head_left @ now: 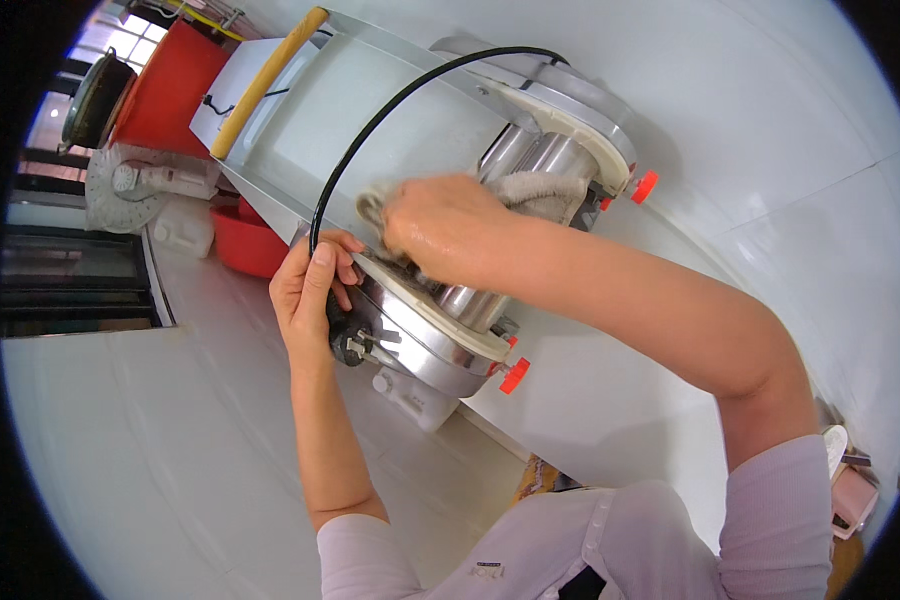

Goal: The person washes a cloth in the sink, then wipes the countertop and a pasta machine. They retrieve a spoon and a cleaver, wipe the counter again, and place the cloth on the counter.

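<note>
A dough-rolling machine with steel rollers [562,156] and a sloping metal tray [360,97] stands before me. My right hand [442,221] grips a damp-looking, greyish cloth [544,191], pressed over the rollers near the side housing closer to me. Folds of the cloth stick out on both sides of my fist. My left hand [311,281] is closed around a black power cord [375,120] beside that housing [412,330]. From there the cord arcs over the tray to the far housing. Its plug [352,345], with metal prongs, hangs just below my left hand.
Red knobs [515,375] project from the machine's front. A yellow wooden rod [270,82] spans the tray's upper end. Beyond stand a red basin [251,240], a white fan [124,187] and a plastic jug [184,225]. Another white jug [416,397] sits below the near housing.
</note>
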`<state>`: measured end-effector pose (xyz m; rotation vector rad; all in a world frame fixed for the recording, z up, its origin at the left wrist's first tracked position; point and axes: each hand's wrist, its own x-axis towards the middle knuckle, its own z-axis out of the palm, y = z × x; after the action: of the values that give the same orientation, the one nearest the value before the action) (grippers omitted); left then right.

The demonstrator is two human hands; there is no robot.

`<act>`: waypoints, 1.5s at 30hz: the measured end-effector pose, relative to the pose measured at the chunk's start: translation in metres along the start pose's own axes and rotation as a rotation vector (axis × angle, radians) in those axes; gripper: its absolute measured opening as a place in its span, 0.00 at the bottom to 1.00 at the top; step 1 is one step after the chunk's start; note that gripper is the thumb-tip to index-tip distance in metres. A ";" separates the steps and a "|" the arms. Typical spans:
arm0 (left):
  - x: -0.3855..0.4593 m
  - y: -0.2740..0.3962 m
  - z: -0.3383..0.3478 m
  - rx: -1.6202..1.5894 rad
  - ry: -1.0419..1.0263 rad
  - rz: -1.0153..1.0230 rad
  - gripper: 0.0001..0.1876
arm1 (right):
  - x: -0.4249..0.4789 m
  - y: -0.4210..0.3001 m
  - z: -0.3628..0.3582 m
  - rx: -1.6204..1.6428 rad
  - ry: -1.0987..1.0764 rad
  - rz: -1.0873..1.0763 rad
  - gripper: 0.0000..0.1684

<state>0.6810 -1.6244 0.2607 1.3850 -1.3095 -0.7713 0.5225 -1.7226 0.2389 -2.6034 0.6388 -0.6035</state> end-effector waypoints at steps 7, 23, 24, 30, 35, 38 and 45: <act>0.002 0.002 0.002 -0.020 -0.018 0.001 0.15 | 0.009 -0.003 -0.019 -0.102 -0.098 0.044 0.07; -0.001 0.000 0.001 0.009 -0.022 -0.004 0.16 | 0.025 0.013 -0.008 -0.085 0.120 0.139 0.06; 0.000 0.000 0.000 0.004 -0.024 0.001 0.16 | 0.025 0.010 -0.007 -0.085 0.072 0.134 0.07; -0.002 0.002 -0.003 0.001 -0.006 -0.027 0.14 | 0.001 0.002 -0.007 -0.102 -0.111 0.078 0.06; 0.000 0.002 -0.001 -0.002 -0.017 -0.032 0.15 | 0.003 0.014 -0.020 -0.188 -0.209 0.162 0.07; 0.002 0.004 -0.003 0.020 -0.044 -0.039 0.15 | 0.004 0.013 -0.007 -0.038 -0.088 0.068 0.07; 0.007 0.001 0.006 -0.020 -0.055 -0.032 0.16 | 0.100 0.066 0.007 -0.319 0.485 0.187 0.10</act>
<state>0.6761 -1.6322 0.2611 1.3802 -1.3213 -0.8475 0.5840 -1.8260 0.2338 -2.6430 1.1996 -1.1695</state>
